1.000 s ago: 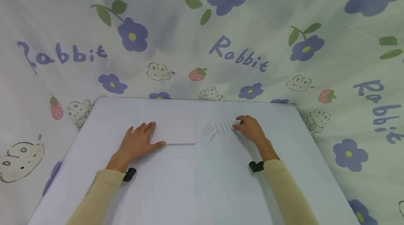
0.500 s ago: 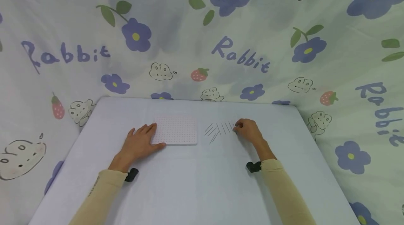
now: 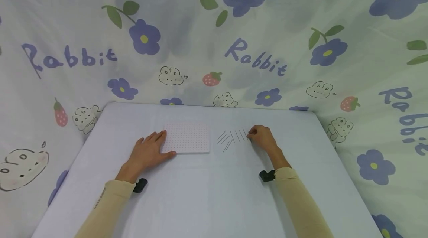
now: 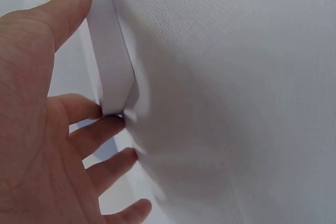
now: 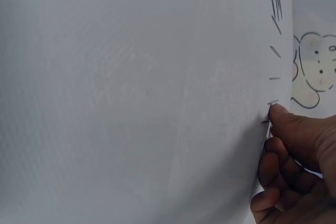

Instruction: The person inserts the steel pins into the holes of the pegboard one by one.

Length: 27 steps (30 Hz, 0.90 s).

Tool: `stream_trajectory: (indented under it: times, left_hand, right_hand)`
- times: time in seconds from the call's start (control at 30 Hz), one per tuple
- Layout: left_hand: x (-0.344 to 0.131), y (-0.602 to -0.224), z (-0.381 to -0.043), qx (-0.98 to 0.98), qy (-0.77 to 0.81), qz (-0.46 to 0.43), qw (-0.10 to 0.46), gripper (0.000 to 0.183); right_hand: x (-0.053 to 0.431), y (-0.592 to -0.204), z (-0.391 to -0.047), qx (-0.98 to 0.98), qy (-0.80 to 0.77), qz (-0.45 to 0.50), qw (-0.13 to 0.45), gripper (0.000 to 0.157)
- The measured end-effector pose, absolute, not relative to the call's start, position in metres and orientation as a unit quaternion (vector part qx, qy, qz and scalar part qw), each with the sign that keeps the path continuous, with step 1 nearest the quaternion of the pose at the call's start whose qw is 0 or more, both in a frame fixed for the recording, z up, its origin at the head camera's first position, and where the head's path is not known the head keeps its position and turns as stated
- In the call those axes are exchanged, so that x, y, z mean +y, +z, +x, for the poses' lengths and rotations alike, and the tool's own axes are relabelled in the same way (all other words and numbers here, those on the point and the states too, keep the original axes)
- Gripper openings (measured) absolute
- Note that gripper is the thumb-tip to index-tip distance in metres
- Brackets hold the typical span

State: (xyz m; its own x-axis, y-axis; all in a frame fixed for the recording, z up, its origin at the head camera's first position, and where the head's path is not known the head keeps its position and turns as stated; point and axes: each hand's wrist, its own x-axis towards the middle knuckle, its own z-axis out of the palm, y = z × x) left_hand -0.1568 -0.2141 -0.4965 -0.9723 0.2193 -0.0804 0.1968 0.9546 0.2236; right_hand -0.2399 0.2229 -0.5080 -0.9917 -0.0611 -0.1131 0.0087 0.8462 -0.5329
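A white board (image 3: 187,138) with a grid of small dots lies flat left of the table's middle. My left hand (image 3: 147,152) rests spread at its left end, the thumb along the near edge. In the left wrist view the thumb (image 4: 73,11) lies on the board's side (image 4: 107,51) and the forefinger touches its corner. Right of the board several thin dark sticks (image 3: 237,136) lie in a loose fan. My right hand (image 3: 263,137) is at the rightmost one, thumb and forefinger pinching a thin dark stick (image 5: 264,121), whose tip shows below the thumb; the rest is hidden.
The white table (image 3: 204,197) reaches to a printed cloth (image 3: 187,33) hanging at the back and sides. Dark wrist cameras are strapped at both cuffs. In the right wrist view, several other sticks (image 5: 275,78) stretch away beyond the thumb.
My right hand's thumb and forefinger have come together on the rightmost stick, the hand lowering slightly. The left hand has stayed on the board. The head view has shifted a little.
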Motion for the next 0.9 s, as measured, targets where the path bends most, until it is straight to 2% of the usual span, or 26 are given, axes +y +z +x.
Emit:
stream_trajectory:
  times: [0.37,0.9]
  left_hand:
    - [-0.214,-0.501,-0.157,0.987,0.112,0.102,0.049,0.100]
    - [-0.214,-0.501,-0.155,0.987,0.115,0.102,0.044,0.100]
  right_hand:
    - [0.222,-0.507,-0.241,0.961,-0.266,0.000,0.071,0.016]
    - [0.216,-0.497,-0.235,0.964,-0.251,0.007,0.081,0.018]
